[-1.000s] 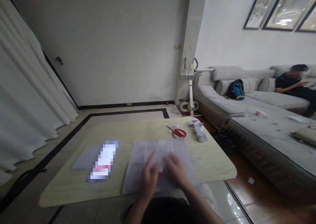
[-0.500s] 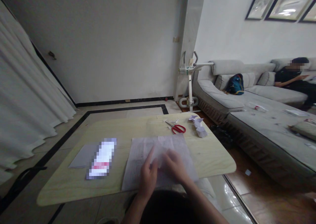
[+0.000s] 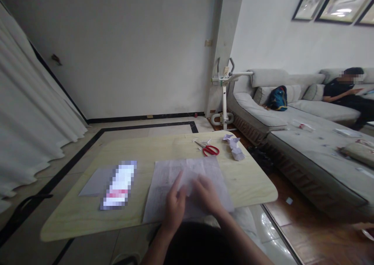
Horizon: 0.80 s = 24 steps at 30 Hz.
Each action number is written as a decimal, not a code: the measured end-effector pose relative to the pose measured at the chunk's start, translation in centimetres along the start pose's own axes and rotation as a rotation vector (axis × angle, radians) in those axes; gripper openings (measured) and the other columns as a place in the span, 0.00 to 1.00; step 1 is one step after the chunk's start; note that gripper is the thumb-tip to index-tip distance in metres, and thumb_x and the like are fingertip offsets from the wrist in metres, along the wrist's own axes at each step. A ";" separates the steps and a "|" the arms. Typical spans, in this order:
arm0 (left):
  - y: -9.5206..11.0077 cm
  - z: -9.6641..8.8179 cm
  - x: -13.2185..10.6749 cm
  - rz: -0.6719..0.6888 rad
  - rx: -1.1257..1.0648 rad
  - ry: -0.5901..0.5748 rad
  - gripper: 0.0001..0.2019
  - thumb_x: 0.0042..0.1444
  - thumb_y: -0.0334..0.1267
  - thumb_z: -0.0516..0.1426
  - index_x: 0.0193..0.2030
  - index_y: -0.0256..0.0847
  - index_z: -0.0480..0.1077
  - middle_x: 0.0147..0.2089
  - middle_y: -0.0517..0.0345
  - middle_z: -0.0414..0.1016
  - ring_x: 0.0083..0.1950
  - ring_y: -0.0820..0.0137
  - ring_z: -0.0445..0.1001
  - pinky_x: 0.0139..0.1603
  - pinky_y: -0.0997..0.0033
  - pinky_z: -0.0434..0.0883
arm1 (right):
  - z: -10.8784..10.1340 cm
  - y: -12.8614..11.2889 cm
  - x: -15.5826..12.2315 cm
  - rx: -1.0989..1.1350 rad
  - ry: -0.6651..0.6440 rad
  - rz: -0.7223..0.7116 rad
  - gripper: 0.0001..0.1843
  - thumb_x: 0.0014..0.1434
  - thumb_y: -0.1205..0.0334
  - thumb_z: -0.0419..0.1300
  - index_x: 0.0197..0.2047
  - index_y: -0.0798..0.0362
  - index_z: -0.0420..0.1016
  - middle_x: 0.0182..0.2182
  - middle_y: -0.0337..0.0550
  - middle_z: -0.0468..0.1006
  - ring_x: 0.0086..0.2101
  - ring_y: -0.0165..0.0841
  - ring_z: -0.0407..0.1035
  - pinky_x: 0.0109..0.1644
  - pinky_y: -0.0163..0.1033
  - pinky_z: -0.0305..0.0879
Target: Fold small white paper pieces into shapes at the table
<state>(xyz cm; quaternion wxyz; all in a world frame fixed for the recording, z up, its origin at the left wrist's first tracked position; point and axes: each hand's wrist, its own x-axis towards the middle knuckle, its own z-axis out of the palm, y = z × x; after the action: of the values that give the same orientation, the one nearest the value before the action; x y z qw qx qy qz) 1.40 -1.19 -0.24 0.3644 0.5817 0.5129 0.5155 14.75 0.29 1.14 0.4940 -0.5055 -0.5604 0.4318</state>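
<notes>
A large sheet of white paper [image 3: 163, 185] lies on the near middle of a pale wooden table [image 3: 251, 187]. A smaller folded piece of paper [image 3: 189, 179] rests on it. My left hand [image 3: 174, 206] pinches the folded piece's left edge, index finger stretched along it. My right hand [image 3: 209, 197] presses on its right side with fingers curled.
Red-handled scissors [image 3: 209, 149] and crumpled paper bits [image 3: 235, 148] lie at the table's far right. A grey sheet with a blurred-out item [image 3: 118, 183] sits to the left. A grey sofa [image 3: 306, 140] with a seated person [image 3: 346, 92] stands on the right, curtains on the left.
My hands have stayed on the folded paper with barely any shift. The view has tilted up and drifted slightly.
</notes>
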 end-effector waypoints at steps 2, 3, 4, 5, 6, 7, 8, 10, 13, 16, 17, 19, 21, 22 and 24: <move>-0.1 0.0 0.0 0.013 -0.018 -0.009 0.23 0.63 0.43 0.50 0.64 0.41 0.62 0.64 0.49 0.66 0.64 0.60 0.64 0.59 0.63 0.68 | 0.0 -0.1 0.0 0.056 -0.001 0.036 0.18 0.59 0.51 0.53 0.24 0.52 0.58 0.20 0.33 0.58 0.23 0.27 0.53 0.24 0.31 0.52; -0.1 0.0 0.0 0.017 -0.024 -0.013 0.22 0.63 0.43 0.50 0.64 0.42 0.62 0.64 0.50 0.66 0.65 0.60 0.63 0.60 0.63 0.67 | 0.0 -0.2 0.0 0.087 -0.004 0.055 0.17 0.59 0.51 0.52 0.24 0.52 0.58 0.20 0.33 0.58 0.22 0.27 0.53 0.24 0.31 0.52; -0.1 0.0 0.0 0.018 -0.029 -0.017 0.22 0.63 0.42 0.50 0.63 0.42 0.63 0.64 0.50 0.66 0.65 0.60 0.63 0.61 0.62 0.66 | 0.0 -0.3 0.0 0.112 -0.007 0.072 0.17 0.59 0.51 0.52 0.24 0.52 0.58 0.19 0.33 0.58 0.22 0.27 0.53 0.23 0.31 0.52; 0.0 0.0 0.0 0.019 -0.034 -0.020 0.22 0.63 0.42 0.50 0.63 0.42 0.63 0.64 0.50 0.66 0.65 0.60 0.63 0.61 0.61 0.65 | 0.0 -0.5 0.0 0.129 -0.008 0.087 0.17 0.59 0.50 0.51 0.24 0.52 0.58 0.19 0.33 0.58 0.21 0.26 0.52 0.23 0.31 0.51; 0.0 0.0 0.0 0.020 -0.037 -0.021 0.22 0.63 0.41 0.50 0.63 0.42 0.63 0.64 0.50 0.67 0.65 0.60 0.63 0.62 0.61 0.64 | 0.0 -0.7 0.0 0.140 -0.007 0.100 0.17 0.58 0.50 0.51 0.23 0.52 0.58 0.18 0.33 0.58 0.21 0.26 0.52 0.22 0.31 0.51; 0.1 0.0 0.0 0.021 -0.038 -0.020 0.22 0.63 0.41 0.50 0.63 0.41 0.63 0.63 0.49 0.67 0.65 0.60 0.63 0.63 0.60 0.63 | 0.0 -0.8 0.0 0.135 0.001 0.106 0.17 0.58 0.51 0.51 0.23 0.52 0.58 0.18 0.33 0.58 0.20 0.26 0.52 0.22 0.31 0.51; 0.2 0.0 0.0 0.019 -0.038 -0.017 0.22 0.63 0.40 0.51 0.63 0.41 0.63 0.64 0.49 0.67 0.65 0.60 0.63 0.63 0.59 0.63 | 0.0 -1.0 0.0 0.133 0.008 0.114 0.17 0.57 0.51 0.51 0.22 0.51 0.57 0.17 0.33 0.58 0.20 0.26 0.52 0.21 0.32 0.50; 0.3 -0.1 -0.1 0.010 -0.038 -0.006 0.22 0.62 0.40 0.51 0.62 0.40 0.63 0.64 0.48 0.66 0.65 0.60 0.62 0.63 0.59 0.62 | 0.0 -1.2 0.1 0.127 0.015 0.119 0.17 0.55 0.52 0.51 0.21 0.51 0.57 0.16 0.33 0.58 0.19 0.27 0.53 0.21 0.32 0.50; 0.3 -0.1 -0.2 -0.019 -0.063 0.002 0.23 0.61 0.41 0.52 0.62 0.39 0.63 0.63 0.47 0.67 0.63 0.59 0.65 0.59 0.60 0.67 | 0.0 -1.3 0.0 0.118 0.026 0.111 0.16 0.55 0.54 0.50 0.20 0.51 0.57 0.16 0.34 0.59 0.19 0.27 0.53 0.21 0.32 0.50; 0.2 -0.1 -0.1 -0.049 -0.072 0.030 0.21 0.60 0.43 0.53 0.58 0.37 0.66 0.58 0.44 0.71 0.56 0.58 0.72 0.51 0.62 0.72 | 0.0 -1.3 0.0 0.103 0.034 0.089 0.16 0.56 0.54 0.49 0.20 0.51 0.58 0.16 0.34 0.60 0.19 0.27 0.54 0.21 0.32 0.50; 0.2 -0.1 -0.1 -0.061 -0.072 0.048 0.20 0.59 0.44 0.53 0.55 0.36 0.68 0.55 0.44 0.74 0.53 0.58 0.74 0.49 0.62 0.73 | 0.0 -1.4 0.0 0.097 0.038 0.083 0.17 0.56 0.54 0.49 0.20 0.51 0.58 0.16 0.34 0.60 0.20 0.28 0.54 0.22 0.33 0.51; 0.3 -0.2 0.0 -0.093 -0.078 0.085 0.19 0.59 0.47 0.53 0.49 0.35 0.70 0.46 0.45 0.78 0.46 0.58 0.76 0.44 0.63 0.74 | -0.1 -1.4 0.0 0.082 0.053 0.075 0.17 0.57 0.54 0.49 0.20 0.51 0.58 0.16 0.35 0.61 0.20 0.28 0.55 0.22 0.33 0.51; 0.3 -0.3 0.0 -0.129 -0.082 0.099 0.19 0.58 0.49 0.53 0.46 0.35 0.71 0.40 0.47 0.79 0.41 0.59 0.77 0.40 0.63 0.74 | -0.1 -1.3 0.0 0.069 0.064 0.069 0.17 0.57 0.53 0.50 0.20 0.51 0.59 0.16 0.34 0.61 0.20 0.28 0.56 0.23 0.33 0.52; 0.4 -0.4 0.1 -0.147 -0.080 0.101 0.19 0.57 0.49 0.53 0.45 0.35 0.71 0.39 0.48 0.79 0.40 0.59 0.77 0.40 0.63 0.74 | -0.1 -1.2 0.0 0.068 0.066 0.068 0.18 0.57 0.52 0.50 0.20 0.51 0.59 0.16 0.34 0.61 0.21 0.28 0.56 0.23 0.33 0.53; 0.4 -0.4 0.1 -0.177 -0.054 0.106 0.20 0.56 0.50 0.54 0.44 0.34 0.72 0.40 0.47 0.79 0.41 0.58 0.77 0.41 0.62 0.73 | -0.1 -0.9 0.0 0.074 0.063 0.073 0.19 0.58 0.52 0.50 0.20 0.51 0.59 0.17 0.33 0.60 0.20 0.28 0.55 0.23 0.32 0.52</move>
<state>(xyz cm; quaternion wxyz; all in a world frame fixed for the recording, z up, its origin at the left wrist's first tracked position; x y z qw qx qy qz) 1.11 -1.19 0.26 0.3965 0.4962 0.5666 0.5249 14.70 0.18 2.04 0.5138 -0.5200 -0.5095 0.4539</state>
